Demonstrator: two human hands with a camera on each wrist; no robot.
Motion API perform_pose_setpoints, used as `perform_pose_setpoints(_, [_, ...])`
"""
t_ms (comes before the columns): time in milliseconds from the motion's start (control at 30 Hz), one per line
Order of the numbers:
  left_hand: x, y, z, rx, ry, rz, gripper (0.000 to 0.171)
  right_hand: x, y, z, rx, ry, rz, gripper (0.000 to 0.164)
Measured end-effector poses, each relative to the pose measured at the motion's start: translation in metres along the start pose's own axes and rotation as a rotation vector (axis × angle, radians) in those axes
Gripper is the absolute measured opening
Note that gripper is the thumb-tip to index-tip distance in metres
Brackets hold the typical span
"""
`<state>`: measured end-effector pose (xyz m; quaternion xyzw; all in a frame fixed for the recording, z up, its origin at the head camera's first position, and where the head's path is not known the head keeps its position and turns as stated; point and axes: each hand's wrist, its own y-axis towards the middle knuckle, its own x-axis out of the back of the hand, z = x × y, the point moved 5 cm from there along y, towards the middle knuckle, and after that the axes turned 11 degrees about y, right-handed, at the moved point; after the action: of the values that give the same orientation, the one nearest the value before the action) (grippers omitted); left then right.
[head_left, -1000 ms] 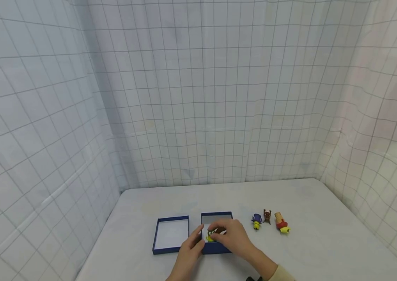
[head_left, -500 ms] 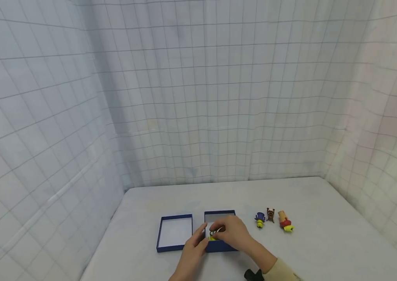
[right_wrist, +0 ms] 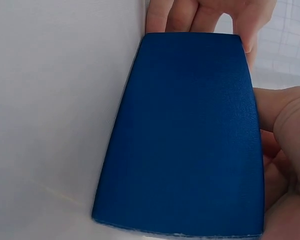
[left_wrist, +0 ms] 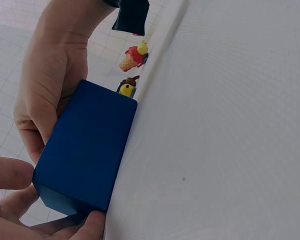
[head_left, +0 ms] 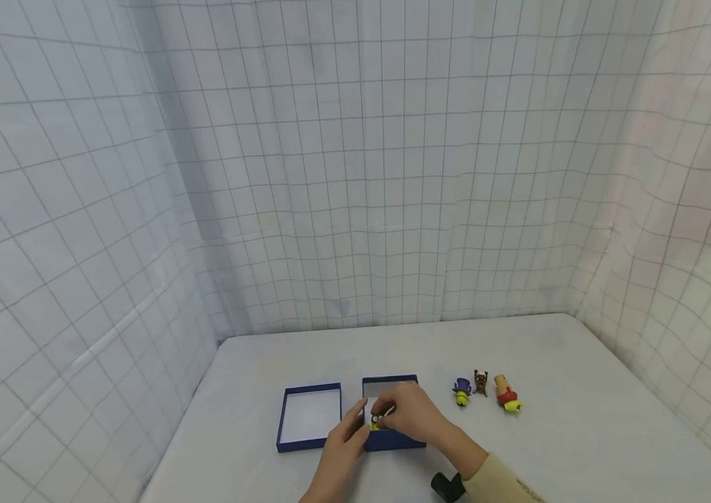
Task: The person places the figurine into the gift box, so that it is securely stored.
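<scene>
In the head view a shallow blue box (head_left: 394,440) with a pale inside stands in front of me. My left hand (head_left: 343,440) rests against its left wall, index finger extended, thumb at the near left corner. My right hand (head_left: 417,413) reaches into the box from the right, thumb and index finger pinching a small yellow toy figure (head_left: 375,423) with round white eyes. The fingers hide most of that figure. Both wrist views look at the outside of the box (left_wrist: 87,145), whose wall screens the figure.
Left of the box lies a shallow blue-edged tray (head_left: 311,416). To the right lie a purple-hatted yellow figure (head_left: 462,392), a brown figure (head_left: 480,382) and an ice-cream-cone figure (head_left: 506,394) in red and yellow. A gridded white curtain (head_left: 355,209) encloses the white table (head_left: 582,433).
The yellow figure shows less between the right fingers than a second ago, and a brown part beside it is now hidden. The left hand stays against the box. The head view has shifted slightly.
</scene>
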<state>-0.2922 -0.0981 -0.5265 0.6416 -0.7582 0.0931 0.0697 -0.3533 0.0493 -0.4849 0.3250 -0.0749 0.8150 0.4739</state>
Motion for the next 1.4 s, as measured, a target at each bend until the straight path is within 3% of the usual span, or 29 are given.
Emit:
perform_pose_setpoints(367, [0.001,0.002,0.002,0.022,0.012,-0.001,0.054,-0.002,0.003,0.004,-0.014,0.062,0.085,0.023])
perform_pose_setpoints(633, [0.0,0.003,-0.001,0.04,0.022,-0.004,0.054,-0.001,0.002,0.006,-0.007,0.003,0.082,0.026])
perform_pose_setpoints(933, [0.0,0.004,0.002,0.048,0.014,0.001,0.054,0.002,-0.003,0.007,-0.017,0.035,0.109,0.032])
perform_pose_setpoints(1133, [-0.002,0.003,0.002,0.046,0.027,-0.009,0.053,0.012,-0.008,0.006,-0.043,0.057,0.081,0.03])
perform_pose_setpoints(1400, [-0.002,0.003,0.0,0.06,0.044,-0.036,0.053,0.027,-0.015,0.01,0.036,0.053,0.01,0.024])
